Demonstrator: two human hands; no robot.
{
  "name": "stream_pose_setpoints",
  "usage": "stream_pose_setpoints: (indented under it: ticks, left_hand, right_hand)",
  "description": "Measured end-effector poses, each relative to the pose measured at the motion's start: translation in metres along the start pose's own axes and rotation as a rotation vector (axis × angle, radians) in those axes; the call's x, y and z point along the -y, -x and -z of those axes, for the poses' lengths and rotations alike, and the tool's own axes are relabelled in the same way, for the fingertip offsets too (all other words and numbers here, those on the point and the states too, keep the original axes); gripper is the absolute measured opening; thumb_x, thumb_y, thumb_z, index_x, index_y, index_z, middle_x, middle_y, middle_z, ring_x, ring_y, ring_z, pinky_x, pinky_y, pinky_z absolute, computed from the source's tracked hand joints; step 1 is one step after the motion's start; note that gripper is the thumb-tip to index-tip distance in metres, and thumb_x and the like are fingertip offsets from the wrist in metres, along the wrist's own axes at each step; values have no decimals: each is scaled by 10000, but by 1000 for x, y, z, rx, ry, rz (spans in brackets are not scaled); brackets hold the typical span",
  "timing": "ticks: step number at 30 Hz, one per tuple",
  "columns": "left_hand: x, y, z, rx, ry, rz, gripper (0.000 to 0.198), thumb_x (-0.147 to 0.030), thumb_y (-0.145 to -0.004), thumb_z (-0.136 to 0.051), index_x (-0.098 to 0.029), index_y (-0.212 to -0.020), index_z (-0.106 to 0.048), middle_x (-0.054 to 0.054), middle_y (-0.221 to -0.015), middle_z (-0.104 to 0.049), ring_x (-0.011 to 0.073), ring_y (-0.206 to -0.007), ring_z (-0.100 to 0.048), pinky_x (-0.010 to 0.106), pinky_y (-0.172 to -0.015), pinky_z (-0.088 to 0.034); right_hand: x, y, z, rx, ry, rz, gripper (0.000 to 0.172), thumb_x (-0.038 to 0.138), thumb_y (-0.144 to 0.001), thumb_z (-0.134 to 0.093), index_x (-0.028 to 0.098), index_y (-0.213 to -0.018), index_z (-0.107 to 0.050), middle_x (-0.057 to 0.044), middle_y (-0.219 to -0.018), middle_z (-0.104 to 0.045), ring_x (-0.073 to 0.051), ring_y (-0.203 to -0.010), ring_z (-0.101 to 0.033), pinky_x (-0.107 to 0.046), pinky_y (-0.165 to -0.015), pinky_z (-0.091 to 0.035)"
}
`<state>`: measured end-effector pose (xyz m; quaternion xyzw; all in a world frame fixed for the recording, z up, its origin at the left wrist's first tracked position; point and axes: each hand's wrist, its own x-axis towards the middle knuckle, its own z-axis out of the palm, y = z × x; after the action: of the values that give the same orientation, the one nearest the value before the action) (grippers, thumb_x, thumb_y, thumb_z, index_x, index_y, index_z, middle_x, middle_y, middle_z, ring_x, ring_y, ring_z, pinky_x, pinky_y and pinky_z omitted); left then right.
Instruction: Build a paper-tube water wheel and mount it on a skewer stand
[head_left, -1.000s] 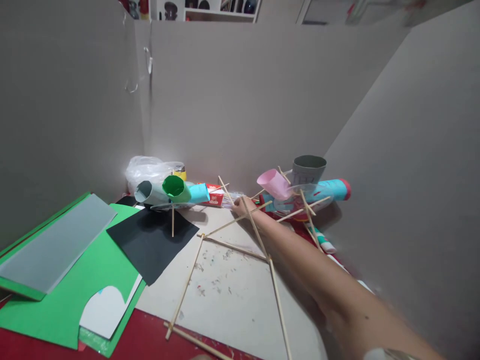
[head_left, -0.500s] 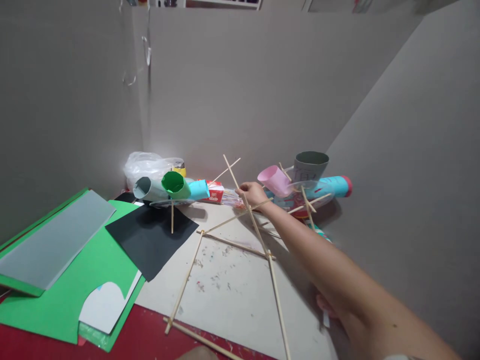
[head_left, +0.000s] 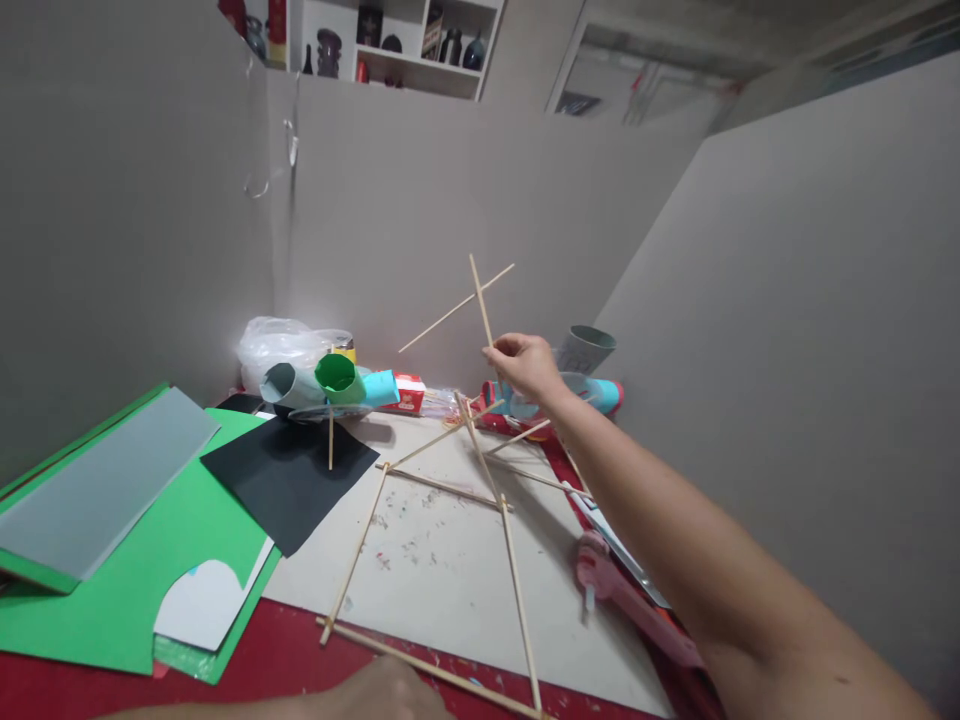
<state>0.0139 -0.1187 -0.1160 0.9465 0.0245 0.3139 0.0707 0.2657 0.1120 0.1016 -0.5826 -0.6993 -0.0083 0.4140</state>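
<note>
My right hand [head_left: 521,365] pinches the lower part of a thin wooden stick [head_left: 481,295] above the table. A second stick [head_left: 442,320] crosses it near the top. Below stands a frame of wooden sticks [head_left: 517,585], with crossed sticks [head_left: 471,420] rising at its far end. At the bottom edge, my left hand [head_left: 386,690] lies close to the near stick of the frame [head_left: 435,668]; only its back shows and its fingers are hidden. A pink glue gun [head_left: 622,590] lies right of the frame, partly behind my right forearm.
White board [head_left: 450,560] covers part of the red table [head_left: 75,690]. Left are green sheets [head_left: 180,510], a grey sheet [head_left: 112,480] and a black sheet [head_left: 292,480]. Paper tubes [head_left: 337,378], a plastic bag [head_left: 277,345] and a red box [head_left: 409,392] stand at the back.
My right hand has risen with the crossed sticks, away from the top of the frame. My left hand shows more at the bottom. The view has tilted up, and the glue gun shows more.
</note>
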Motion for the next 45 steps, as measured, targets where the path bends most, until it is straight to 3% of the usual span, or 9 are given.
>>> stream_pose_setpoints:
  ticks: [7,11,17,19,21,27,34,40,45]
  left_hand:
    - [-11,-17,29,-230,-58,-99,448,-219,-1052,-252,-143,-858,-648,-33,-462,-442,119,-383,-316,273,-338,-185]
    - [-23,-33,67,-242,-44,-76,319,-275,-1033,-365,-134,-901,-618,-21,-476,-495,124,-381,-385,294,-354,-222]
    - [-38,-41,133,-496,-41,29,214,-104,-940,-502,-140,-1126,-602,91,-867,-734,167,-757,-688,271,-636,-537]
    - [-41,-40,145,-730,-37,158,273,-64,-911,-545,-167,-1150,-627,92,-999,-715,153,-808,-677,258,-664,-543]
    - [-44,-41,150,-817,-52,277,335,-75,-884,-605,-193,-1196,-629,87,-1109,-680,117,-728,-632,256,-654,-535]
    - [-47,-49,141,-375,-125,505,384,-204,-878,-677,-176,-1250,-585,64,-1053,-706,48,-505,-450,221,-559,-471]
    - [-51,-50,132,-368,-127,661,53,-211,-906,-615,-168,-878,-630,-17,-731,-639,71,-528,-508,196,-514,-400]
    - [-61,-48,98,-50,9,518,114,-190,-917,-556,-153,-884,-659,24,-743,-698,115,-610,-616,208,-568,-458]
    - [-61,-54,95,-275,-62,394,69,-144,-922,-555,-160,-914,-621,30,-763,-685,114,-640,-622,210,-620,-489]
  right_hand:
    - [53,23,62,-309,-138,110,172,285,-775,-627,196,-631,-594,19,-561,-568,-134,-524,-513,-275,-528,-393]
    - [79,69,99,-390,-206,129,190,303,-776,-643,216,-619,-580,43,-496,-502,-106,-427,-426,-256,-442,-344]
    - [100,172,111,-192,-361,61,161,301,-800,-702,213,-678,-644,38,-520,-532,-99,-439,-444,-229,-405,-351]
    - [100,201,106,-62,-384,40,137,296,-817,-689,215,-712,-654,32,-556,-556,-103,-461,-479,-228,-423,-383]
    - [98,223,100,50,-402,15,162,311,-841,-671,215,-714,-640,34,-552,-549,-104,-454,-490,-231,-426,-397]
    - [88,258,76,232,-451,-9,245,334,-892,-605,203,-688,-572,37,-544,-529,-106,-462,-497,-239,-455,-392]
    - [74,279,55,317,-495,-64,266,363,-906,-584,204,-694,-552,34,-546,-543,-119,-510,-500,-252,-513,-397]
    - [69,292,48,354,-520,-98,287,385,-924,-572,223,-688,-551,27,-528,-580,-139,-481,-529,-267,-485,-426]
    - [63,298,50,345,-522,-106,287,374,-923,-580,223,-681,-557,18,-533,-596,-147,-482,-552,-272,-487,-445]
